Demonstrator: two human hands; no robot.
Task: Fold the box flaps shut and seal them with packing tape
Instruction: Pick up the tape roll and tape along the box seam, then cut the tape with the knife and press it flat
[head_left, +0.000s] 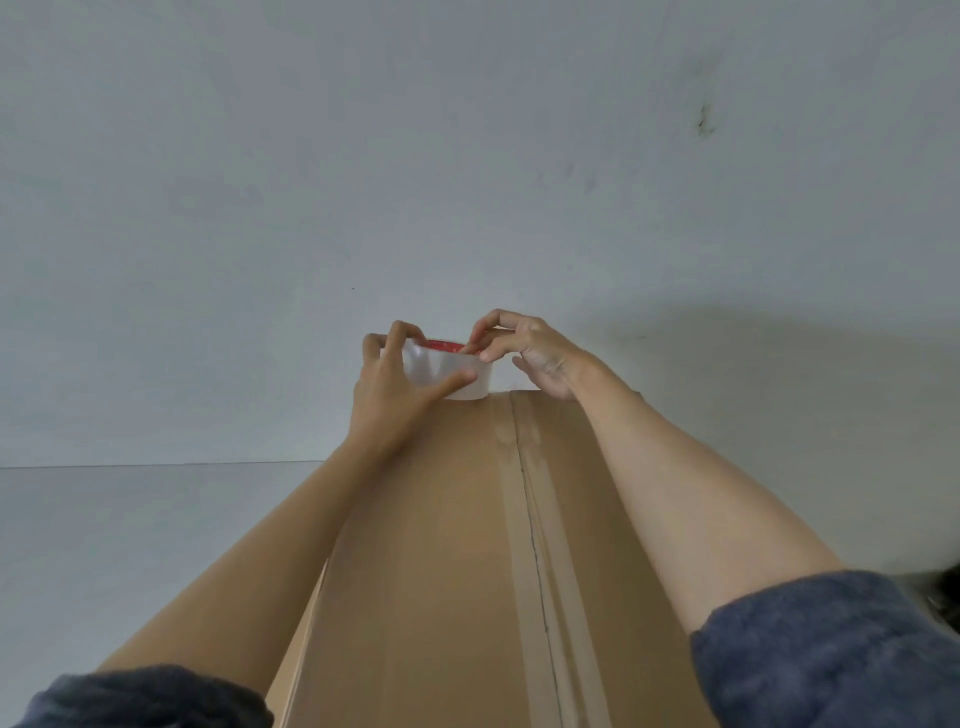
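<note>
At the far end of the box (441, 545), the left hand (387, 395) grips the tape roll (449, 371) while the right hand (535, 358) pinches at its loose end, and the long middle seam (535, 545) runs straight back toward the person.

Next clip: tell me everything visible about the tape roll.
The tape roll is clear, glossy, whitish tape on a red core, hole upward, at the far end of the cardboard box. The left hand grips its sides, thumb across the near face; the right hand pinches at its top edge.
</note>
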